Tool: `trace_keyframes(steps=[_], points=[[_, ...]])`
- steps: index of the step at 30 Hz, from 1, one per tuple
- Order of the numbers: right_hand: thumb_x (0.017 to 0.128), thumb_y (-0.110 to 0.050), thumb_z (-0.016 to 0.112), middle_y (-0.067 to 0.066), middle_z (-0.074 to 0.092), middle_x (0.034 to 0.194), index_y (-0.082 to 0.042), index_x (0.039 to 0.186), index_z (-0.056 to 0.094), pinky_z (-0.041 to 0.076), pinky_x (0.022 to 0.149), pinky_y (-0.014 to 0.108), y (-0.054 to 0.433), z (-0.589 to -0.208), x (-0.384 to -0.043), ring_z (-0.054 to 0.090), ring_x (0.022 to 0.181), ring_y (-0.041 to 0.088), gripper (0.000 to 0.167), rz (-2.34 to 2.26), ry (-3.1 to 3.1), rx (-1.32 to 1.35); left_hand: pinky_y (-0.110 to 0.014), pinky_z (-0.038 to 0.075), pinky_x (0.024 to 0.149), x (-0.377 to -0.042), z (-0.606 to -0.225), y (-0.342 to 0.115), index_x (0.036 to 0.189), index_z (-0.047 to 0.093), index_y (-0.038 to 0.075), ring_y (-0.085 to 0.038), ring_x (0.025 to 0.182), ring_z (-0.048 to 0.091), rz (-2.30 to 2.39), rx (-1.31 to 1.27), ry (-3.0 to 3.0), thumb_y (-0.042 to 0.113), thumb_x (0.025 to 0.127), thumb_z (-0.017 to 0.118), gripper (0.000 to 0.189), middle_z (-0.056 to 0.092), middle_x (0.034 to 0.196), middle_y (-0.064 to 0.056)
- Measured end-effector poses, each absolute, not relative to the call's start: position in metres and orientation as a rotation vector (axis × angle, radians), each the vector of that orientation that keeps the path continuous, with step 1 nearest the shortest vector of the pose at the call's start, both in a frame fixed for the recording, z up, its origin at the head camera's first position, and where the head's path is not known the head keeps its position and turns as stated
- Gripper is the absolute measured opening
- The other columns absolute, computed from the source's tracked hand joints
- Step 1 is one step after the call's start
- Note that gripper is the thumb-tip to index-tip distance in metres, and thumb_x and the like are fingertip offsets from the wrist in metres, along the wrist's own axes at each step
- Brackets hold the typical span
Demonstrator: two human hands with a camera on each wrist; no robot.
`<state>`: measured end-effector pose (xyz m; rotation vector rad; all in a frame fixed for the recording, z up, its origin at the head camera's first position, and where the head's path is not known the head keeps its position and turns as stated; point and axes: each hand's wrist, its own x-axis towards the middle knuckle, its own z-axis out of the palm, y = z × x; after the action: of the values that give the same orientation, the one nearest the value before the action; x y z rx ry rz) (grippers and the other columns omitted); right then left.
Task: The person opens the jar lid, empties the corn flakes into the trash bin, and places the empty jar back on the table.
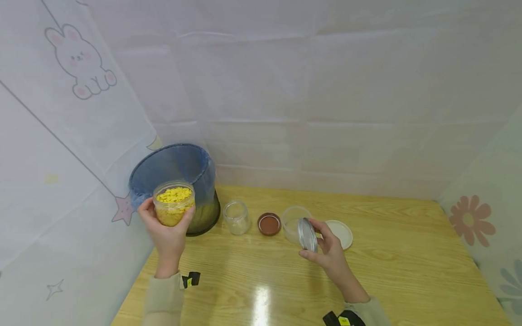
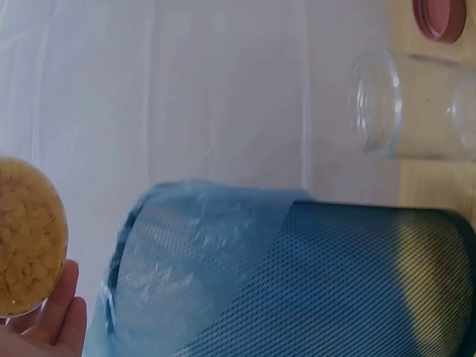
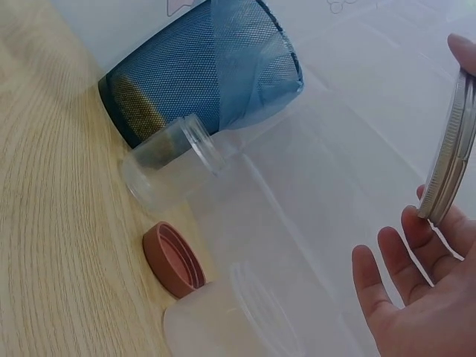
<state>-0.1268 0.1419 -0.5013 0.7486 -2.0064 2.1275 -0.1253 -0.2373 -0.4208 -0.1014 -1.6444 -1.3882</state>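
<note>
My left hand (image 1: pixel 167 235) grips a clear jar (image 1: pixel 174 217) filled with small yellow flakes (image 1: pixel 175 195), its mouth uncovered. The jar is held up in front of the bin's rim. In the left wrist view the jar's bottom (image 2: pixel 28 236) faces the camera, with fingers (image 2: pixel 63 309) against it. My right hand (image 1: pixel 332 256) pinches a silver metal lid (image 1: pixel 307 235) on edge between thumb and fingers, above the table. In the right wrist view the lid (image 3: pixel 452 145) appears edge-on, and the other fingers (image 3: pixel 372 279) are spread loosely.
A mesh bin (image 1: pixel 204 217) with a blue liner (image 1: pixel 171 165) stands at the left. Along the table (image 1: pixel 244 280) sit a clear jar (image 1: pixel 236 222), a reddish-brown lid (image 1: pixel 269 224), a translucent tub (image 1: pixel 290 226) and a white lid (image 1: pixel 341 234). A fabric-covered wall (image 1: pixel 261 145) rises behind.
</note>
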Motion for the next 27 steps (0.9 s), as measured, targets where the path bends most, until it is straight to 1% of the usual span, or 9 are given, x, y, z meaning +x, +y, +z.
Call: trace_keyframes(steps=[3,6,10,13,18,23,27], points=[[0.078,0.011,0.075,0.015,0.051,0.134,0.010,0.143,0.046,0.051,0.090,0.024,0.142,-0.501,-0.127,0.050,0.117,0.021,0.071,2.122,-2.004,0.760,-0.028,0.043,0.088,-0.126,-0.414,-0.245,0.132,0.044,0.002,-0.023,0.107,0.054,-1.367,-0.068,-1.617,-0.009,0.066,0.087,0.079,0.056,0.121,-0.009],[0.078,0.011,0.075,0.016,0.052,0.132,0.009,0.142,0.046,0.051,0.089,0.025,0.141,-0.501,-0.127,0.050,0.116,0.022,0.071,2.114,-2.001,0.773,-0.026,0.043,0.087,-0.123,-0.403,-0.247,0.133,0.047,0.002,-0.019,0.105,0.055,-1.324,-0.032,-1.621,-0.008,0.068,0.085,0.076,0.059,0.120,-0.006],[0.077,0.011,0.075,0.016,0.052,0.132,0.009,0.142,0.047,0.051,0.089,0.025,0.141,-0.502,-0.127,0.050,0.115,0.022,0.071,2.109,-1.999,0.774,-0.025,0.042,0.090,-0.115,-0.384,-0.242,0.133,0.049,-0.003,-0.017,0.108,0.054,-1.274,-0.015,-1.632,-0.005,0.070,0.083,0.071,0.059,0.120,-0.002],[0.077,0.011,0.075,0.016,0.052,0.133,0.009,0.142,0.047,0.048,0.092,0.024,0.141,-0.502,-0.128,0.051,0.116,0.020,0.071,2.100,-2.004,0.770,-0.026,0.041,0.093,-0.113,-0.374,-0.240,0.133,0.050,-0.005,-0.017,0.111,0.053,-1.243,0.005,-1.636,-0.003,0.071,0.084,0.071,0.058,0.122,-0.002],[0.077,0.011,0.075,0.016,0.052,0.133,0.009,0.142,0.047,0.045,0.095,0.023,0.141,-0.502,-0.128,0.051,0.117,0.019,0.071,2.092,-2.015,0.762,-0.026,0.041,0.094,-0.113,-0.368,-0.245,0.134,0.051,-0.004,-0.017,0.112,0.054,-1.218,0.018,-1.643,-0.003,0.071,0.085,0.071,0.059,0.124,-0.004],[0.078,0.010,0.075,0.016,0.052,0.133,0.008,0.143,0.047,0.044,0.096,0.023,0.141,-0.502,-0.127,0.050,0.118,0.022,0.071,2.089,-2.035,0.755,-0.026,0.042,0.094,-0.117,-0.365,-0.254,0.135,0.052,-0.003,-0.017,0.111,0.055,-1.176,0.039,-1.655,-0.001,0.071,0.086,0.072,0.060,0.124,-0.007],[0.078,0.010,0.075,0.017,0.052,0.133,0.008,0.143,0.047,0.043,0.096,0.023,0.142,-0.502,-0.127,0.049,0.119,0.024,0.071,2.087,-2.043,0.750,-0.026,0.043,0.095,-0.121,-0.362,-0.261,0.138,0.052,0.000,-0.018,0.112,0.056,-1.161,0.069,-1.667,0.001,0.073,0.086,0.073,0.061,0.125,-0.008]])
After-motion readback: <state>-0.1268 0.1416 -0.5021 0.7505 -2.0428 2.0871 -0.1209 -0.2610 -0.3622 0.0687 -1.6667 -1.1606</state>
